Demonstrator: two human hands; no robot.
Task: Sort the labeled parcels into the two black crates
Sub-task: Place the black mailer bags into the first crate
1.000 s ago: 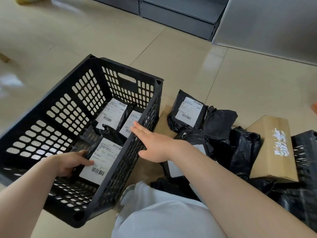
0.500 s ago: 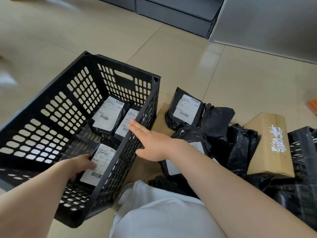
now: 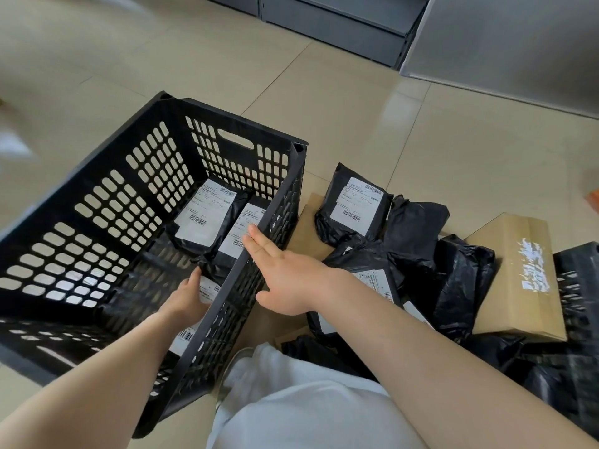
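Observation:
A black perforated crate (image 3: 107, 202) stands on the floor at the left, holding three black parcels with white labels. My left hand (image 3: 188, 296) reaches inside it and lies flat on the nearest parcel (image 3: 184, 335). Two more labeled parcels (image 3: 207, 212) lie at the crate's far end. My right hand (image 3: 285, 273) is open, its straight fingers resting on the crate's right rim. To the right, a pile of black labeled parcels (image 3: 356, 205) lies on the floor. A second black crate (image 3: 577, 286) shows at the right edge.
A brown cardboard box (image 3: 518, 277) with a torn white label lies among the parcels at the right. Flat cardboard (image 3: 308, 228) sits under the pile. Grey cabinets (image 3: 340, 24) line the far wall. My white-clad knee (image 3: 291, 400) is at the bottom centre.
My left hand has slid forward along the near parcel, from gripping its left edge to lying flat on its top. The right hand stays on the crate rim.

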